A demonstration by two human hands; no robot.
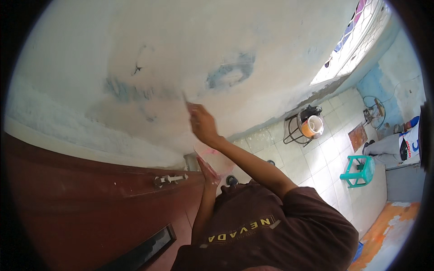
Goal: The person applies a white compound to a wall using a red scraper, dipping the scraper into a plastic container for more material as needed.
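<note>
My right hand [202,122] is closed on a thin scraper [185,98], its blade held against the pale, patchy plastered wall [158,58], which has blue-grey smudges showing through. Below it, beside the dark red door, my left hand [209,172] grips a pale flat blade [200,154] smeared with pinkish material; its exact shape is hard to make out. A metal bolt [169,179] is fixed on the door [81,189] to the lower left of that hand.
A round black-framed stool [293,131] holds an orange-and-white bucket [312,127] and dark things. A teal plastic stool [356,174] stands near another person [393,149] on the tiled floor [316,162]. A barred window [343,45] is at top right; a cable coil [375,110] lies beyond.
</note>
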